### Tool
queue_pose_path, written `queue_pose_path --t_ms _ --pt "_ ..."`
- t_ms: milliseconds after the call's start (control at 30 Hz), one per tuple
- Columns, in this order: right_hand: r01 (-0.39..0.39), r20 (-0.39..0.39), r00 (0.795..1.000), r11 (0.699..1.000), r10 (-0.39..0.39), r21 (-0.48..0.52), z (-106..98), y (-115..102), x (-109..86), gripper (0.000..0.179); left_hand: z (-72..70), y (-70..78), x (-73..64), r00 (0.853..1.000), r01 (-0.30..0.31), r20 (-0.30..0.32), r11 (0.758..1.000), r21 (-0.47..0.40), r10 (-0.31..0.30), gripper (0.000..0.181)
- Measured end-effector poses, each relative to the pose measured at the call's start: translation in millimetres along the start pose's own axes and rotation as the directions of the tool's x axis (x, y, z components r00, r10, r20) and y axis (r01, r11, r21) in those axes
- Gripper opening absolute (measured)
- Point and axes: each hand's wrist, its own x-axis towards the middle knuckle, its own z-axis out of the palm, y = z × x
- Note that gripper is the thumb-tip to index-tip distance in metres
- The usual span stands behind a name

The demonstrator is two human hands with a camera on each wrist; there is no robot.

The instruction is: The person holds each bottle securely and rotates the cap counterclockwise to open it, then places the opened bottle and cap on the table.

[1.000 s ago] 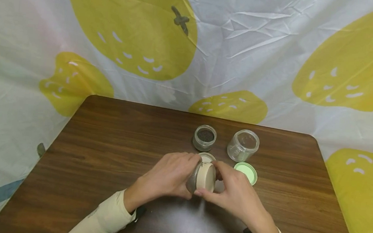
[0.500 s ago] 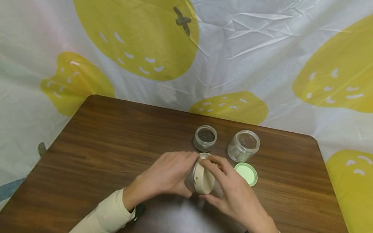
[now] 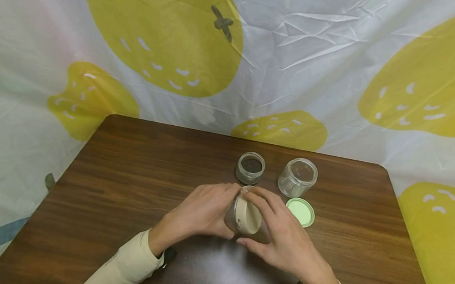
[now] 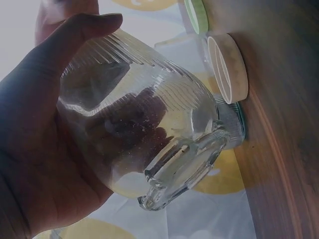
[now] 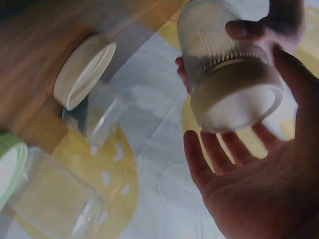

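My left hand [image 3: 205, 210] holds a clear ribbed glass jar [image 4: 184, 94] on its side, thumb across the glass. Its thick glass base faces the left wrist camera. A beige lid [image 3: 251, 219] with a small dark print sits on the jar's mouth, turned toward my right hand [image 3: 288, 232]. In the right wrist view, the right fingers [image 5: 199, 154] spread loosely around the lid's rim, and the thumb stands off to the side. Whether any fingertip touches the rim is hard to tell. Parts of the jar are hidden behind the left hand in the head view.
Behind my hands stand a small glass jar [image 3: 250, 174] of dark grains and a larger clear jar [image 3: 295, 183]. A pale green lid [image 3: 300, 211] lies before the larger one. Another beige lid [image 4: 229, 69], mostly hidden in the head view, lies before the small jar.
The right hand has gone from pinching the lid to loose, spread fingers. The print on the lid has turned from its top to its lower left. The left hand keeps its hold.
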Motion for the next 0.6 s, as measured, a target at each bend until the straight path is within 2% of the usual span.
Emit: queue_pose_path --t_ms 100,233,300,400,500,600 --pt "-0.098 0.006 0.995 0.994 0.098 0.043 1.5 -2.6 -0.8 0.111 1.2 -0.4 -0.5 1.000 -0.010 -0.029 1.000 -0.009 0.009 0.081" --pt "-0.222 -0.068 0.972 0.975 0.223 0.028 4.5 -3.0 -0.1 0.110 0.5 -0.2 -0.4 0.999 -0.015 -0.048 1.000 -0.022 0.014 0.082" --pt "-0.299 -0.125 0.947 0.954 0.295 -0.015 6.3 -3.7 1.3 0.107 -0.5 0.2 -0.2 0.999 -0.014 -0.046 1.000 -0.024 0.013 0.082" --pt "-0.434 -0.149 0.896 0.895 0.418 -0.102 7.7 -6.8 4.5 0.090 -2.2 1.3 0.6 0.999 -0.015 -0.033 1.000 -0.017 0.014 0.082" --pt "-0.521 -0.114 0.853 0.837 0.508 -0.169 7.4 -11.0 8.6 0.067 -2.4 2.9 2.0 1.000 -0.016 -0.023 1.000 -0.005 0.016 0.079" --pt "-0.556 -0.070 0.830 0.812 0.554 -0.178 5.6 -14.5 12.0 0.059 -1.2 3.9 3.3 1.000 -0.019 -0.014 1.000 0.004 0.019 0.077"
